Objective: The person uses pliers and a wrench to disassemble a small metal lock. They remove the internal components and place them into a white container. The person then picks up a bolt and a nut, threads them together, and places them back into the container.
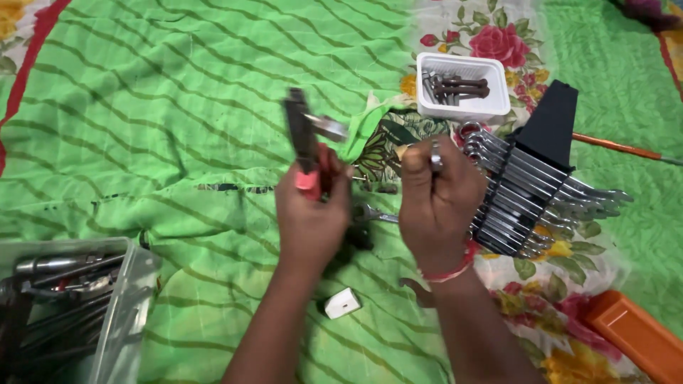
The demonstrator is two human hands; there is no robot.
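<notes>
One pair of pliers, red-handled with dark steel jaws, stands upright in the closed left hand above the green striped cloth. The right hand is fisted around one small metal piece (kind unclear). Beside it: one rack of chrome wrenches, one white tray, one clear bin.

A home; floral bedsheet strewn with wrenches.

Shiny metal wrenches, red plastic-gripped pliers, a matt white plastic tray, printed cloth.
</notes>
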